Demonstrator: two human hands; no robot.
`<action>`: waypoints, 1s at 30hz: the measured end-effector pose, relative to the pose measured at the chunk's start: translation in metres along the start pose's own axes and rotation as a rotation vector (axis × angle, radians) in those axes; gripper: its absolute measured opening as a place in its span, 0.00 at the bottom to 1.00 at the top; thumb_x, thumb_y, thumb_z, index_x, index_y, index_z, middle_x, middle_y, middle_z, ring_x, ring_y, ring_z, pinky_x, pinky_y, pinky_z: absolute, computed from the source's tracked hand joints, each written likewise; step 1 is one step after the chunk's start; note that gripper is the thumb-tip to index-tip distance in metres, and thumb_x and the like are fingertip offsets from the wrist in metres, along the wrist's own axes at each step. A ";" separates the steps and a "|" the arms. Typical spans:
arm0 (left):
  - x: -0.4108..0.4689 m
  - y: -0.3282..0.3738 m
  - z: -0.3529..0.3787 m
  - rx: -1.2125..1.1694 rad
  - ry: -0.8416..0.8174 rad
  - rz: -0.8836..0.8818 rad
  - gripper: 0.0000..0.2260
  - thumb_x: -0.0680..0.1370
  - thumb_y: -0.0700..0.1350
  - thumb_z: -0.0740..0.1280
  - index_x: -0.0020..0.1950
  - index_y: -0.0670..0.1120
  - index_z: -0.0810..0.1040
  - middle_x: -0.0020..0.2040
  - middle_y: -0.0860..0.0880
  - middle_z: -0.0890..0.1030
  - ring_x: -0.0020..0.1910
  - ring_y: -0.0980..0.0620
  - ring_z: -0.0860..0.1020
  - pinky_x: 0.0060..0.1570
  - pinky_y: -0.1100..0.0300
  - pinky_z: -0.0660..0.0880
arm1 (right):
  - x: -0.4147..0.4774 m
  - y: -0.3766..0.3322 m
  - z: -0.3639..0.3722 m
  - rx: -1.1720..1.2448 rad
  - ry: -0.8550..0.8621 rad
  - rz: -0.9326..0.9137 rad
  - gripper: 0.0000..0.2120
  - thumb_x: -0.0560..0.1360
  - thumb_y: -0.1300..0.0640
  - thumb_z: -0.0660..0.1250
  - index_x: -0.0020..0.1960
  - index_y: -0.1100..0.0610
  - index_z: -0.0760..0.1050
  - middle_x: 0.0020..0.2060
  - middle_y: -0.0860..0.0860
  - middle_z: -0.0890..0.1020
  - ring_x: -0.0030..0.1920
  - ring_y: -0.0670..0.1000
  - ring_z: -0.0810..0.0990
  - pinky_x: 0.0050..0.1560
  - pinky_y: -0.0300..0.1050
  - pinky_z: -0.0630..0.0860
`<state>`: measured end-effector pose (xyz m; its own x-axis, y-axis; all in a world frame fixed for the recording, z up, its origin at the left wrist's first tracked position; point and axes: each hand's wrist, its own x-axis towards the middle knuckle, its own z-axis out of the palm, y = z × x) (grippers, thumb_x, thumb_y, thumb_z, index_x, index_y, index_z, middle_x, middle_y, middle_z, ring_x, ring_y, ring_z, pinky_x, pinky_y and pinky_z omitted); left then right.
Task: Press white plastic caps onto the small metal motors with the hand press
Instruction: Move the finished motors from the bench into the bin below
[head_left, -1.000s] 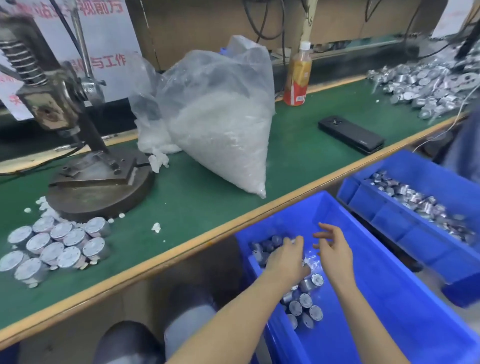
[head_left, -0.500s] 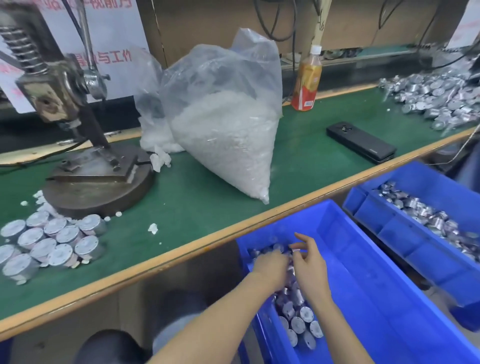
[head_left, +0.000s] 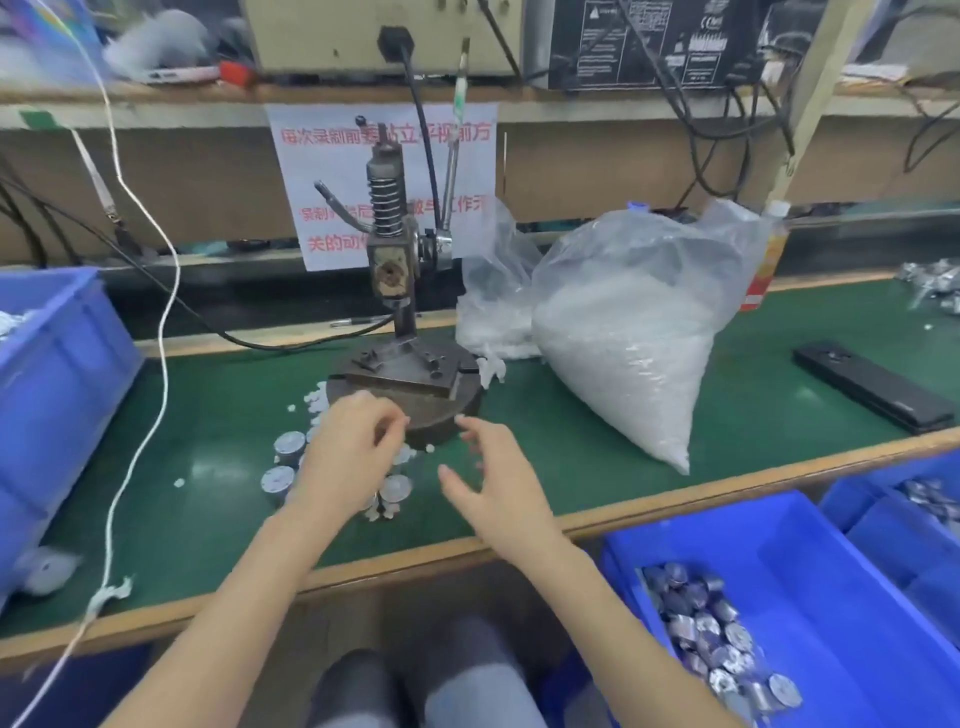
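On the green bench (head_left: 571, 452), motors (head_left: 289, 446) lie before the hand press (head_left: 392, 270), with a bag of caps (head_left: 623, 353) beside it. The left hand (head_left: 345, 462) curls over them, its grip unclear; the right hand (head_left: 501, 488) is spread and holds nothing.

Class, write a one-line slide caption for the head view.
Left hand and right hand hover above metal motors before the hand press on a green bench.

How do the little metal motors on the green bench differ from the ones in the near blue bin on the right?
The small round metal motors on the green bench stand upright in a neat cluster, flat faces up; the motors in the blue plastic bin lie heaped at all angles. The left hand hides part of the bench cluster; the bin heap is uncovered. Both are small silvery cylinders.
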<state>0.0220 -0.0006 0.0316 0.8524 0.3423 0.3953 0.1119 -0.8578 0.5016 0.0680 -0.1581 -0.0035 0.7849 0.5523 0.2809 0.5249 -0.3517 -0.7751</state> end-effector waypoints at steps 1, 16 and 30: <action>0.001 -0.022 -0.006 0.041 0.065 -0.070 0.05 0.76 0.41 0.65 0.47 0.42 0.81 0.44 0.46 0.78 0.48 0.45 0.74 0.50 0.54 0.67 | 0.009 -0.001 0.018 -0.079 -0.111 -0.019 0.29 0.74 0.53 0.67 0.71 0.54 0.62 0.65 0.50 0.68 0.65 0.46 0.66 0.64 0.35 0.61; -0.026 -0.102 0.014 -0.036 0.004 -0.250 0.19 0.78 0.48 0.63 0.69 0.51 0.70 0.70 0.45 0.65 0.69 0.46 0.58 0.67 0.52 0.57 | 0.040 -0.001 0.084 -0.402 -0.187 -0.294 0.30 0.64 0.40 0.73 0.59 0.56 0.72 0.51 0.52 0.71 0.54 0.52 0.68 0.56 0.47 0.66; -0.032 -0.096 0.025 0.045 0.093 -0.225 0.17 0.75 0.51 0.67 0.63 0.52 0.76 0.68 0.44 0.66 0.68 0.45 0.58 0.68 0.49 0.60 | 0.043 -0.016 0.085 -0.659 -0.021 -0.410 0.16 0.61 0.47 0.76 0.34 0.58 0.76 0.33 0.56 0.74 0.30 0.57 0.75 0.27 0.43 0.70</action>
<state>-0.0037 0.0611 -0.0487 0.7528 0.5589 0.3478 0.3180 -0.7713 0.5513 0.0655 -0.0649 -0.0274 0.4829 0.7471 0.4568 0.8646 -0.4895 -0.1134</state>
